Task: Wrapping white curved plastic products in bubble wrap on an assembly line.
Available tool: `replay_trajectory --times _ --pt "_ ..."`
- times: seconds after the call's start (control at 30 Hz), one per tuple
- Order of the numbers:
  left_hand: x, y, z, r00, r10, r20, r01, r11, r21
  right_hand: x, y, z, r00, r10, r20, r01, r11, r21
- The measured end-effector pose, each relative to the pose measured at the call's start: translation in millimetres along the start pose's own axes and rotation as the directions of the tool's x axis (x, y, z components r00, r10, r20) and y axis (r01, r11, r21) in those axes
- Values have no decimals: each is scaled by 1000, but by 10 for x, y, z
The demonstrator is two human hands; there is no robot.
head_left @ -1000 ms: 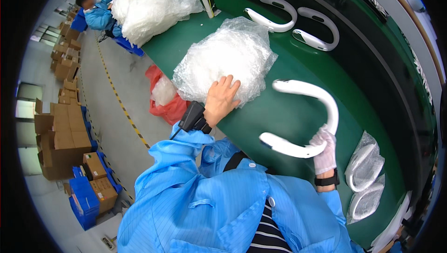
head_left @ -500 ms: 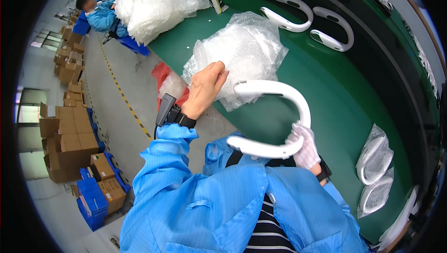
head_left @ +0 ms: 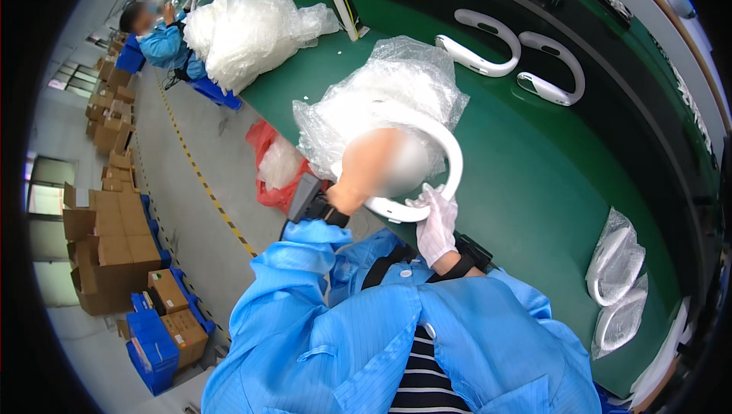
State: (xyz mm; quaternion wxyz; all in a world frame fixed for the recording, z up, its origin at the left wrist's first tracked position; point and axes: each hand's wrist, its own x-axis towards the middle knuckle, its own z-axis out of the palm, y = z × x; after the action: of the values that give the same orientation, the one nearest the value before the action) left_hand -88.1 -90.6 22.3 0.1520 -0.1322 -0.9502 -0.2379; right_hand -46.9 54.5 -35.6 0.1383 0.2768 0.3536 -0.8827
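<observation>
My right hand (head_left: 437, 225), in a white glove, is closed around the lower side of a white C-shaped neckband device (head_left: 455, 156). Its curve faces right, over the near part of a pile of clear bubble-wrap bags (head_left: 415, 71) on the green table. My bare left hand (head_left: 366, 170) is in front of the device's open side. Motion and a hazy patch smear its fingers, so their grip cannot be made out. Part of the device is hidden behind this hand.
Two similar devices (head_left: 496, 48) lie at the table's back. Two bagged ones (head_left: 614, 284) are at the right. A larger bubble-wrap pile (head_left: 252, 25) sits far left, near a seated co-worker (head_left: 160, 40). A red bag (head_left: 267, 174) stands below the table's edge; cartons (head_left: 114, 242) line the left.
The device has moved left and away from my body, over the bubble-wrap bags, with my right hand still on it. My left hand has come down and right to the device.
</observation>
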Motion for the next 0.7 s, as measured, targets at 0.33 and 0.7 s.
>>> replay_trajectory --times 0.33,0.7 --pt "-21 920 339 934 330 136 -299 932 -207 115 -391 -329 948 -298 -109 303 952 36" --pt "-261 2324 990 545 776 318 -223 499 -837 -738 -1798 -2839 652 -590 -476 670 742 -1"
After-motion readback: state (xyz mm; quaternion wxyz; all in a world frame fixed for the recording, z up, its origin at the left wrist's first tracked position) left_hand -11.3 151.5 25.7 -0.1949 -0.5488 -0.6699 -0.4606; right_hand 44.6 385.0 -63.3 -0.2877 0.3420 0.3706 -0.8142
